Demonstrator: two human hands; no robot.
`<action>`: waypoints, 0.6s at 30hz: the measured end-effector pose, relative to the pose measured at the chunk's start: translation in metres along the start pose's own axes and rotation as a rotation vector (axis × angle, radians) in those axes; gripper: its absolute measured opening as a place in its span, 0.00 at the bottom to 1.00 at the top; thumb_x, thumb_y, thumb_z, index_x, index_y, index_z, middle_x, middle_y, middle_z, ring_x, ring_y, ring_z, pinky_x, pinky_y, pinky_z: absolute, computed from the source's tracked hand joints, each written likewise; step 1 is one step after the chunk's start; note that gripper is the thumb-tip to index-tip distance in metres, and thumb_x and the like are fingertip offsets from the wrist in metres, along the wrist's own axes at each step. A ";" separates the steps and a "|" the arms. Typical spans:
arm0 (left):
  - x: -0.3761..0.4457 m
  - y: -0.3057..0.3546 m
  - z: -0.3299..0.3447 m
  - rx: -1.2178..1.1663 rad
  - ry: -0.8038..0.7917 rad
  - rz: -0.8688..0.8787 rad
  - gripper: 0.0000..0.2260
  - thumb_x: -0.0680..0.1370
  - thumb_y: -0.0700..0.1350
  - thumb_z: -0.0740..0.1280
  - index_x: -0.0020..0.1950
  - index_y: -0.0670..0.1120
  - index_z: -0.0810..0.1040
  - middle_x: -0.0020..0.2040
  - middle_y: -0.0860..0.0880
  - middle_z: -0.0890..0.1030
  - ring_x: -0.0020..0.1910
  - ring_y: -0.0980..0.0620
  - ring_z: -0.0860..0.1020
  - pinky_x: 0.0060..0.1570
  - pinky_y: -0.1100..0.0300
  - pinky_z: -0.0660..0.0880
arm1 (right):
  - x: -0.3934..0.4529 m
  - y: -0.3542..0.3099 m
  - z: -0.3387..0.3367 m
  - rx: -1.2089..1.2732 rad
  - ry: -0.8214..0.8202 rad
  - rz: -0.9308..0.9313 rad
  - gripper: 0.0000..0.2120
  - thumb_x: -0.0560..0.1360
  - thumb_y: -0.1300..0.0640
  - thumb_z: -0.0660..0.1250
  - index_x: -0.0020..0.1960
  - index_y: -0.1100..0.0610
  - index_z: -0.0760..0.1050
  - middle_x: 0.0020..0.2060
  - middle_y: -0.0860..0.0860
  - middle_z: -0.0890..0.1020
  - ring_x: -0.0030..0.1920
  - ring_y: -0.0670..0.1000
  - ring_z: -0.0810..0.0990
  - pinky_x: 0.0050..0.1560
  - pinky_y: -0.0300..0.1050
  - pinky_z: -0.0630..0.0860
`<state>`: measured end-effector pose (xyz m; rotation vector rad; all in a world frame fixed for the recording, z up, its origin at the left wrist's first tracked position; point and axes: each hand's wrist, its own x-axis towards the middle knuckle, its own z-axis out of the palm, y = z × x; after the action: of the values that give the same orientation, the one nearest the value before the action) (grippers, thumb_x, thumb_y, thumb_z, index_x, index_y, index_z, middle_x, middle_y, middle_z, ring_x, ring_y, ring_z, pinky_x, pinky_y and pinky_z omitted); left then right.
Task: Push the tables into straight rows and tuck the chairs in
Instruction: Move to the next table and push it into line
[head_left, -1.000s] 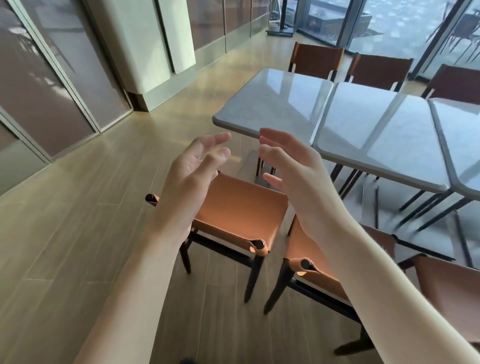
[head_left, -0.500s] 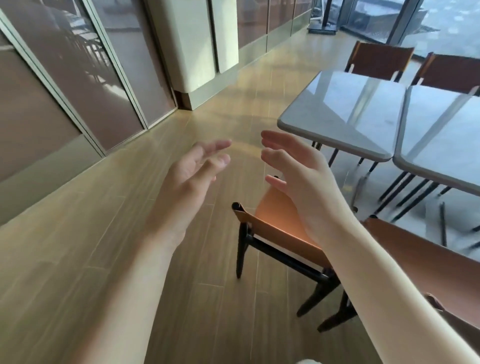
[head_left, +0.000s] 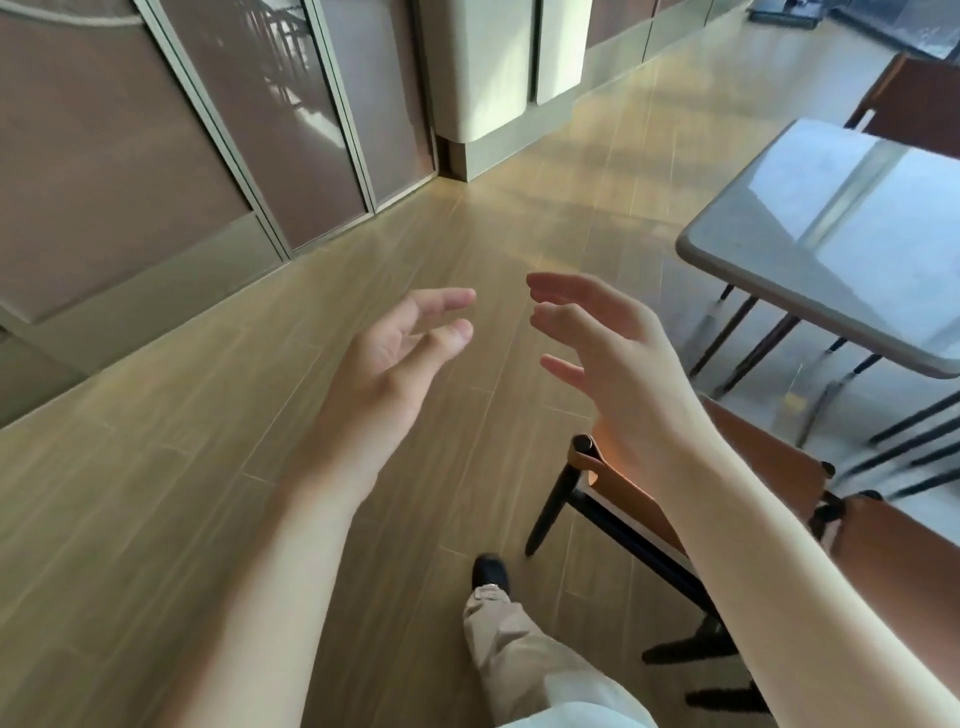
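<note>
A grey stone-topped table (head_left: 831, 244) on thin dark legs stands at the right. In front of it an orange leather chair (head_left: 769, 462) with a black frame is partly hidden by my right arm. A second orange chair (head_left: 904, 561) shows at the right edge, and a brown chair (head_left: 919, 104) stands behind the table. My left hand (head_left: 395, 364) and my right hand (head_left: 613, 364) hover in the air over the floor, fingers relaxed and spread, holding nothing. Neither hand touches a chair or the table.
Wooden plank floor (head_left: 182, 493) stretches to the left and ahead. Framed brown wall panels (head_left: 156, 156) run along the left, with a pale pillar (head_left: 483, 67) behind. My own leg and black shoe (head_left: 491, 571) step forward at the bottom.
The view has swung left, so the tables and chairs slid to the right edge. Both hands stayed raised and empty. My leg and shoe came into view.
</note>
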<state>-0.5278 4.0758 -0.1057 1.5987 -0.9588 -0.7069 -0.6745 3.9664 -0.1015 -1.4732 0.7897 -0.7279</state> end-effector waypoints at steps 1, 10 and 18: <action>0.011 -0.002 -0.006 0.010 0.010 -0.002 0.21 0.70 0.64 0.65 0.61 0.61 0.81 0.60 0.62 0.82 0.64 0.60 0.78 0.72 0.43 0.69 | 0.013 0.001 0.006 0.005 -0.008 0.002 0.14 0.79 0.56 0.67 0.63 0.47 0.80 0.57 0.38 0.83 0.57 0.36 0.80 0.64 0.52 0.77; 0.160 0.001 -0.033 0.028 0.022 0.011 0.15 0.76 0.53 0.65 0.60 0.56 0.82 0.62 0.61 0.82 0.63 0.61 0.79 0.71 0.48 0.71 | 0.161 0.002 0.026 0.090 0.008 0.005 0.12 0.79 0.57 0.66 0.60 0.46 0.81 0.52 0.37 0.84 0.56 0.38 0.81 0.65 0.52 0.77; 0.269 -0.008 -0.039 0.030 0.016 0.030 0.14 0.76 0.52 0.65 0.59 0.55 0.83 0.59 0.61 0.83 0.62 0.61 0.80 0.71 0.48 0.72 | 0.264 0.004 0.025 0.102 0.000 0.024 0.12 0.80 0.56 0.65 0.59 0.45 0.81 0.56 0.39 0.83 0.59 0.40 0.81 0.63 0.51 0.78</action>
<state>-0.3599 3.8624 -0.0942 1.6113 -0.9837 -0.6609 -0.5044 3.7627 -0.1107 -1.3695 0.7583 -0.7398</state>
